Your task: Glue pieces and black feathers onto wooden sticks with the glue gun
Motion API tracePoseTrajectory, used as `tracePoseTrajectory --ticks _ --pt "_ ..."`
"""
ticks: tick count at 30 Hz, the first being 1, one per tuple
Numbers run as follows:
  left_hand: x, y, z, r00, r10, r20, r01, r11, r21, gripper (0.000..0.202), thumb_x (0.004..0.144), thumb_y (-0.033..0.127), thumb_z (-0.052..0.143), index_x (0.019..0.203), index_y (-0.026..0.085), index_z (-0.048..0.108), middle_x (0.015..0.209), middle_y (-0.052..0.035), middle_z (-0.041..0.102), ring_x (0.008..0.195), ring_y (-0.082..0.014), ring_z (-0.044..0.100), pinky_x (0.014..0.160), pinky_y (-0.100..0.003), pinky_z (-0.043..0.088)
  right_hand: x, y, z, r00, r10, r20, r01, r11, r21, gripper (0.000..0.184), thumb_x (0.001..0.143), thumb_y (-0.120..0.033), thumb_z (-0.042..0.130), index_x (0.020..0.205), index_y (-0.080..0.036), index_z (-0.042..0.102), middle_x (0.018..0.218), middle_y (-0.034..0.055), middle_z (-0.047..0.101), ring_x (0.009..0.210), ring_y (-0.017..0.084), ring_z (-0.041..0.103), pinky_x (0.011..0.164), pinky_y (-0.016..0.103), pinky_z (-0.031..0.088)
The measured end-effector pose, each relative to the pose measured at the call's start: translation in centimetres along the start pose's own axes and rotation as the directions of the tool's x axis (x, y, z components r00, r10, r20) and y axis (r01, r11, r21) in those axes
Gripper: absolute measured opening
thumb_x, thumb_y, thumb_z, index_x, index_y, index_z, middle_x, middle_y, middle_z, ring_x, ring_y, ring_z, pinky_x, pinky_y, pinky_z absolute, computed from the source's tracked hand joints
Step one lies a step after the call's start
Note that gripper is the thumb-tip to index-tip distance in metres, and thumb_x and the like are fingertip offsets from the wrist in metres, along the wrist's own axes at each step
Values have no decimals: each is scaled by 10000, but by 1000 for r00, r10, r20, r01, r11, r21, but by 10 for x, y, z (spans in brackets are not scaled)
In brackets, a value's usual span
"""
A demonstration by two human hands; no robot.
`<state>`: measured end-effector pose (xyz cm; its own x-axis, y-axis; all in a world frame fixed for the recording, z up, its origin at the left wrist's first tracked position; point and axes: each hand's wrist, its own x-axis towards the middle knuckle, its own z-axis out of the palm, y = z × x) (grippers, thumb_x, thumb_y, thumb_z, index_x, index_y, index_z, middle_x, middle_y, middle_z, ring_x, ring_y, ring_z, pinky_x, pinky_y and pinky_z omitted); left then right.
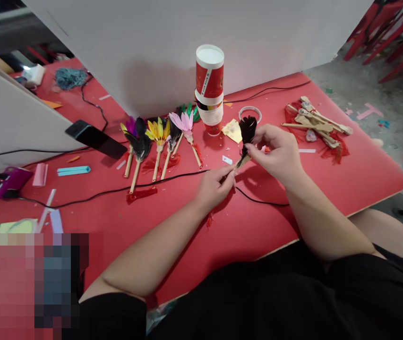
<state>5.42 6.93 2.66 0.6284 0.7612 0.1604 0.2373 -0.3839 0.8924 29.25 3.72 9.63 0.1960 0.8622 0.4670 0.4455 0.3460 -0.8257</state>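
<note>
My left hand [216,185] pinches the lower end of a small wooden stick [242,161] just above the red table [187,236]. Black feathers [247,130] top that stick, and my right hand [278,150] pinches them at their base between thumb and fingers. Both hands are closed on this one feather stick. To the left lies a row of several finished feather sticks [158,141] in purple, black, yellow, pink and green, with red tassels.
A stack of red-and-white paper cups [210,87] stands behind my hands, with a tape ring [250,112] and a yellow paper scrap [233,130] beside it. Bare wooden sticks with red tassels [316,125] lie at right. A black cable [116,191] crosses the table; a phone [97,139] lies left.
</note>
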Motion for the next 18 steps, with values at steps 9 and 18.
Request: tracePoseTrajectory --ticks 9,18 --pt "-1 0 4 999 -42 0 42 992 -123 282 1190 401 656 1135 227 871 917 -49 911 782 -183 850 799 -290 637 -2 -3 1 1000 22 3 -21 999 -32 218 911 -394 936 951 -293 747 845 5 763 749 204 654 695 367 555" --pt "2 1 3 991 10 -137 -12 1000 -13 381 1143 502 731 939 239 917 807 -41 868 721 -192 749 725 -312 572 -6 -9 6 999 38 23 -38 999 -8 244 928 -431 961 959 -300 758 810 8 721 767 223 660 683 378 563"
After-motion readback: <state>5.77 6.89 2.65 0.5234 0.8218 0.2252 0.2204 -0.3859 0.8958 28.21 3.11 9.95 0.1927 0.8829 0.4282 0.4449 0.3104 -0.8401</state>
